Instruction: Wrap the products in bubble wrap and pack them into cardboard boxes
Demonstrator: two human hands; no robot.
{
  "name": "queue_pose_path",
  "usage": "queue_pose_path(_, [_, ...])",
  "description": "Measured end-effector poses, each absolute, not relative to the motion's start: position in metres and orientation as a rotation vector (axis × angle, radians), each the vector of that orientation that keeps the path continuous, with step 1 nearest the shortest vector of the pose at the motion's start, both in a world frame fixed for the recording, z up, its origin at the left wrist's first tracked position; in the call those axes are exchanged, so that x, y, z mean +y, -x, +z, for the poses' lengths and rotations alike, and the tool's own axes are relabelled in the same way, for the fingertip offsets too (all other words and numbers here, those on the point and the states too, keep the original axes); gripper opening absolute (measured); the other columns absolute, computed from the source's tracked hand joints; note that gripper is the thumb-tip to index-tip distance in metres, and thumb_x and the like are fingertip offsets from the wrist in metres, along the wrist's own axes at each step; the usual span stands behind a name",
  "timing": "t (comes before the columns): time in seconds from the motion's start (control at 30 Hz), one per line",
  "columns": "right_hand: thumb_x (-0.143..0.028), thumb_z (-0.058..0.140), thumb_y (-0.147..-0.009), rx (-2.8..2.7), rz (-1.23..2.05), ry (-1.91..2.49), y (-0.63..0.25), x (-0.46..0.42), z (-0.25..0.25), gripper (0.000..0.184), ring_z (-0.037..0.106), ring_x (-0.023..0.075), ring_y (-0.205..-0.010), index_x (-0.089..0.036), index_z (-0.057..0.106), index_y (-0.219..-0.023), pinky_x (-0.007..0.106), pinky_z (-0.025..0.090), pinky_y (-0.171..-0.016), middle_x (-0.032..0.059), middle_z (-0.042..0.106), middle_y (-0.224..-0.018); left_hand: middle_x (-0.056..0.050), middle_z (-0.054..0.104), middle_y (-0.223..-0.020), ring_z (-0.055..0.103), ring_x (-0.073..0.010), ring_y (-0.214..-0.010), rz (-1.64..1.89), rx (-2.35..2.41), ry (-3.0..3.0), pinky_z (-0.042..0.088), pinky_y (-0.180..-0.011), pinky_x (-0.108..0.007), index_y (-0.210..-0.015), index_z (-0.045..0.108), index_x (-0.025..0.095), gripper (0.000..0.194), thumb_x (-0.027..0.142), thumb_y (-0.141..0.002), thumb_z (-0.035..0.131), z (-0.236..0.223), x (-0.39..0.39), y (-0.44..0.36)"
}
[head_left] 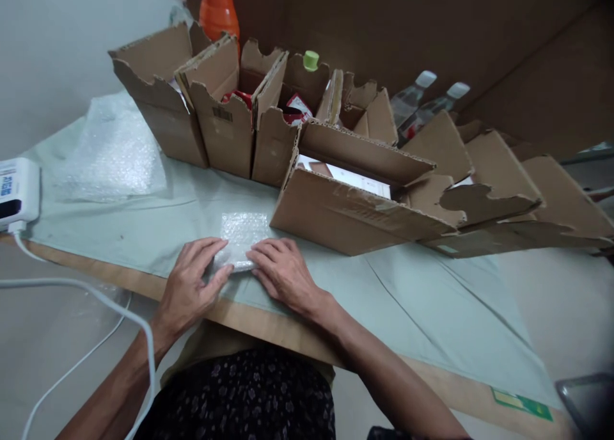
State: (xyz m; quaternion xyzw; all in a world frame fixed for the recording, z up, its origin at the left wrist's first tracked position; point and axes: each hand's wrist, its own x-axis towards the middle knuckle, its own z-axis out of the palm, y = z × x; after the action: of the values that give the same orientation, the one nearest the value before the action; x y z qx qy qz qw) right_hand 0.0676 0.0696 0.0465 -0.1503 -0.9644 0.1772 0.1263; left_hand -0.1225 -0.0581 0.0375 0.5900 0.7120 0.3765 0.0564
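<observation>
A small piece of bubble wrap (244, 229) lies on the green cloth near the table's front edge, its near side rolled or folded over. At its left side, my left hand (192, 279) grips the near corner between thumb and fingers. My right hand (285, 270) holds the right end of the fold, fingers bent over it and thumb tucked underneath. Whether anything is wrapped inside cannot be made out. Just beyond my right hand stands an open cardboard box (352, 213) with a white printed carton (343, 176) in it.
More open cardboard boxes (225, 126) stand in a row behind. A pile of bubble wrap (115, 149) lies at the left, near a white device (19, 190) with a cable (108, 299). Behind the boxes are an orange bottle (218, 8) and clear bottles (412, 98).
</observation>
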Motion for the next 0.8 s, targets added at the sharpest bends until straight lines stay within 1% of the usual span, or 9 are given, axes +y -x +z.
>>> queue_pose_path(0.1, [-0.027,0.055,-0.103,-2.758,0.706,0.486,-0.069,0.072,0.052,0.029,0.063,0.0231,-0.109,-0.020,0.062,-0.130,0.044,0.044,-0.101,0.0078,0.075,-0.116,-0.008,0.073,-0.112,0.066,-0.0235,-0.105,1.130,2.037,-1.847,0.055,-0.094,-0.040,-0.127,0.064,0.021,0.030,0.028,-0.098,0.058,0.044,-0.068,0.122])
queue_pose_path(0.17, [-0.029,0.057,-0.102,-2.737,0.724,0.562,-0.071,0.070,0.056,0.031,0.062,0.0242,-0.109,-0.021,0.062,-0.131,0.044,0.046,-0.099,0.0087,0.074,-0.119,-0.006,0.074,-0.104,0.067,-0.0224,-0.098,1.119,2.041,-1.817,0.056,-0.089,-0.039,-0.126,0.065,0.021,0.030,0.028,-0.098,0.057,0.043,-0.066,0.124])
queue_pose_path(0.3, [-0.032,0.060,-0.099,-2.773,0.392,0.583,-0.069,0.063,0.060,0.037,0.053,0.0325,-0.127,-0.021,0.060,-0.134,0.052,0.043,-0.102,0.0159,0.062,-0.140,-0.008,0.075,-0.098,0.067,-0.0244,-0.092,1.138,2.191,-1.734,0.056,-0.087,-0.042,-0.119,0.069,0.020,0.030,0.035,-0.097,0.056,0.030,-0.044,0.128])
queue_pose_path(0.37, [-0.031,0.061,-0.098,-2.842,0.282,0.495,-0.064,0.063,0.059,0.037,0.052,0.0337,-0.128,-0.020,0.060,-0.134,0.053,0.043,-0.102,0.0174,0.060,-0.141,-0.009,0.074,-0.100,0.067,-0.0257,-0.095,1.155,2.249,-1.692,0.055,-0.091,-0.045,-0.116,0.069,0.019,0.030,0.039,-0.097,0.056,0.027,-0.035,0.129])
queue_pose_path(0.43, [-0.025,0.057,-0.099,-2.894,0.286,0.481,-0.057,0.068,0.054,0.031,0.057,0.0323,-0.122,-0.019,0.061,-0.130,0.052,0.045,-0.098,0.0169,0.065,-0.135,-0.010,0.073,-0.106,0.067,-0.0259,-0.099,1.219,2.292,-1.585,0.056,-0.092,-0.044,-0.118,0.068,0.018,0.034,0.042,-0.096,0.056,0.030,-0.035,0.127])
queue_pose_path(0.57, [-0.018,0.057,-0.098,-2.752,0.577,0.685,-0.046,0.084,0.045,0.027,0.064,0.0283,-0.112,-0.019,0.065,-0.125,0.047,0.048,-0.097,0.0125,0.072,-0.126,-0.008,0.072,-0.105,0.070,-0.0225,-0.093,1.377,2.265,-1.141,0.060,-0.085,-0.038,-0.116,0.069,0.019,0.036,0.045,-0.092,0.060,0.041,-0.056,0.118])
queue_pose_path(0.67, [-0.017,0.061,-0.095,-2.440,0.861,0.854,-0.049,0.078,0.051,0.029,0.066,0.0248,-0.110,-0.019,0.066,-0.123,0.042,0.049,-0.099,0.0098,0.074,-0.123,-0.011,0.076,-0.112,0.073,-0.0258,-0.103,1.432,1.920,-0.828,0.061,-0.088,-0.039,-0.119,0.069,0.017,0.042,0.047,-0.089,0.064,0.040,-0.068,0.099])
queue_pose_path(0.73, [-0.019,0.062,-0.095,-2.262,1.075,0.897,-0.059,0.060,0.060,0.025,0.069,0.0218,-0.101,-0.020,0.068,-0.119,0.036,0.053,-0.090,0.0065,0.076,-0.113,-0.012,0.074,-0.125,0.071,-0.0288,-0.114,1.433,1.698,-0.729,0.061,-0.094,-0.040,-0.129,0.066,0.018,0.052,0.050,-0.088,0.065,0.034,-0.069,0.082])
queue_pose_path(0.8, [-0.021,0.062,-0.094,-2.147,1.249,0.896,-0.073,0.039,0.067,0.019,0.069,0.0189,-0.090,-0.022,0.070,-0.112,0.031,0.054,-0.082,0.0023,0.076,-0.101,-0.010,0.075,-0.123,0.072,-0.0304,-0.114,1.415,1.610,-0.696,0.061,-0.094,-0.039,-0.129,0.066,0.021,0.055,0.055,-0.086,0.066,0.029,-0.068,0.065])
